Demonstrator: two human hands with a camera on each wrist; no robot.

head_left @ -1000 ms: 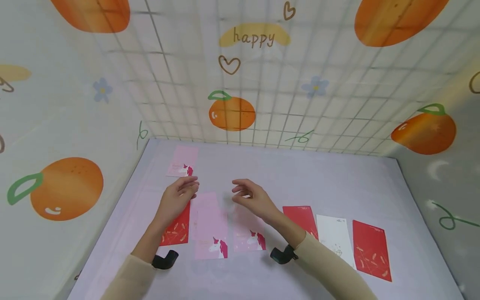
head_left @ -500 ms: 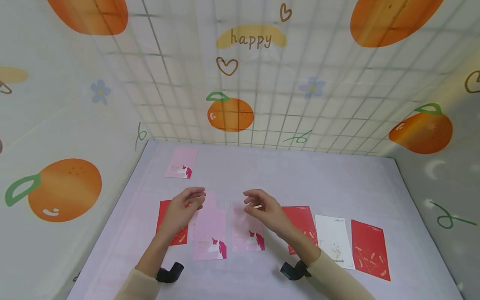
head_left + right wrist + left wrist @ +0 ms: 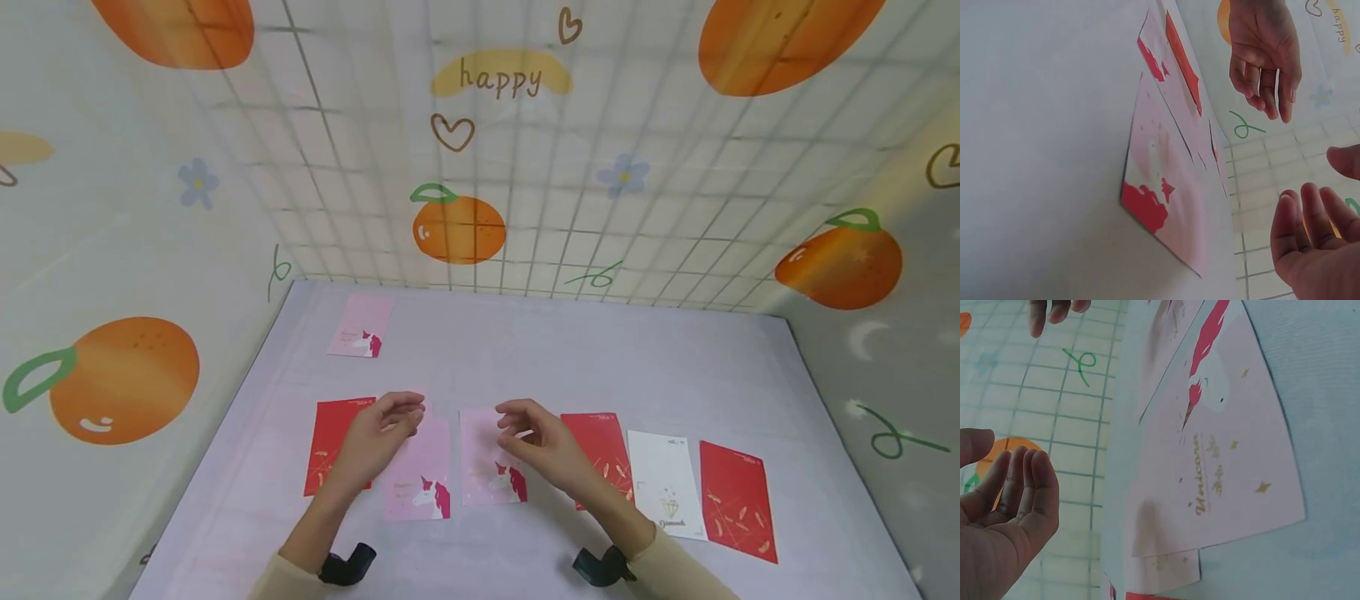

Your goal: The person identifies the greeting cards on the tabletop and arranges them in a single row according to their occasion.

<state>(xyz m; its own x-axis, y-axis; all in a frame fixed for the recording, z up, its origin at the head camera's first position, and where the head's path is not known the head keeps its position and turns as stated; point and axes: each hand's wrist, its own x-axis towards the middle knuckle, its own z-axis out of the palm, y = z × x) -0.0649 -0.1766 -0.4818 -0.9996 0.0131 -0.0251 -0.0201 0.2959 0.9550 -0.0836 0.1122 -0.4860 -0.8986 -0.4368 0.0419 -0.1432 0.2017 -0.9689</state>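
Note:
Both hands hover above the cards with loosely bent fingers and nothing in them. The left hand is over the left red card and the top of a pink unicorn card; in the left wrist view that card lies flat, overlapping another pink one. My right hand is between a second pink unicorn card and a red card. In the right wrist view the left hand and right hand face each other, apart.
A white card and another red card lie at the right. Farther back on the left is a pink unicorn card. A patterned curtain stands behind the table.
Both hands have moved toward the near edge and to the right, staying empty. More of the left red card and the far pink card shows. The cards have not visibly moved.

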